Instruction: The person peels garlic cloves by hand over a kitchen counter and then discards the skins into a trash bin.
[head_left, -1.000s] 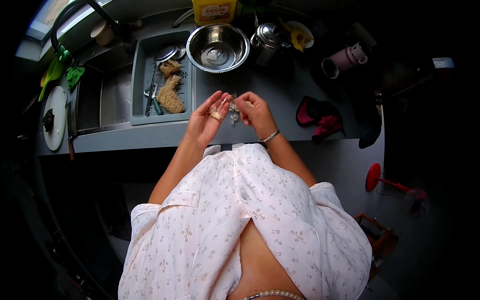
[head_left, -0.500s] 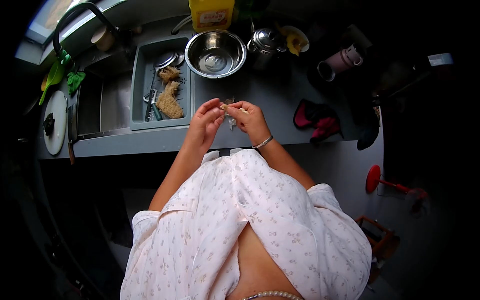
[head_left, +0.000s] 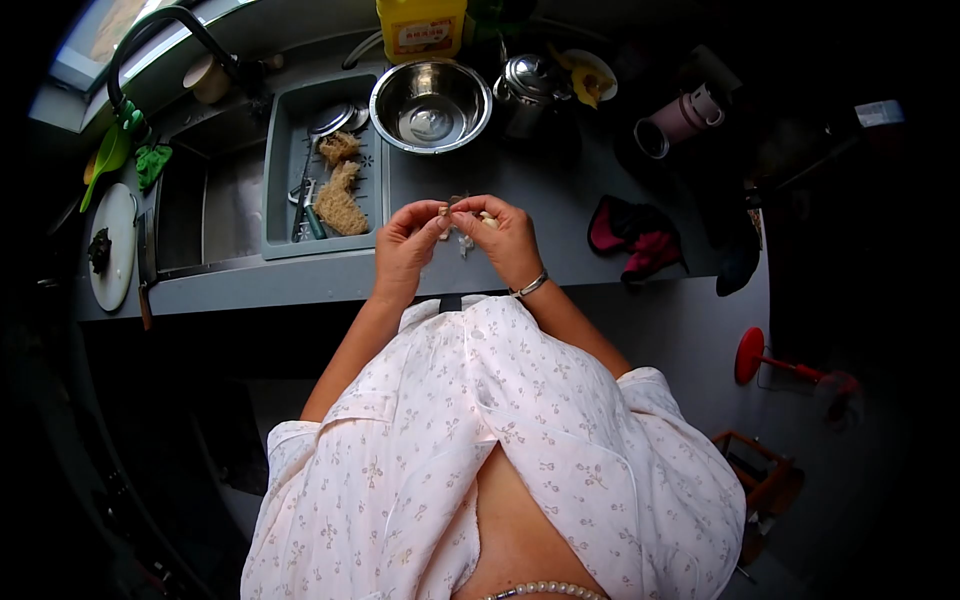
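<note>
Over the grey counter's front edge, my two hands meet fingertip to fingertip. My left hand (head_left: pixel 401 250) is closed in a pinch on a small pale garlic clove (head_left: pixel 443 212). From the other side, my right hand (head_left: pixel 508 243) pinches at the same clove with thumb and forefinger. More pale garlic cloves (head_left: pixel 488 219) show tucked in the curled fingers of my right hand. White papery garlic skins (head_left: pixel 466 244) lie on the counter between and below the hands. Fingers partly hide the pinched clove.
A steel bowl (head_left: pixel 431 107) stands beyond my hands. Left of it, a grey tray (head_left: pixel 268 215) holds scrubbers and utensils beside the sink (head_left: pixel 230 205). A knife (head_left: pixel 147 255) and white board (head_left: pixel 116 270) lie far left. A dark red cloth (head_left: pixel 640 240) lies right.
My left fingers have gone from spread and loosely raised to closed in a pinch on the clove. My right hand stays almost in place, its thumb nearer the left thumb.
</note>
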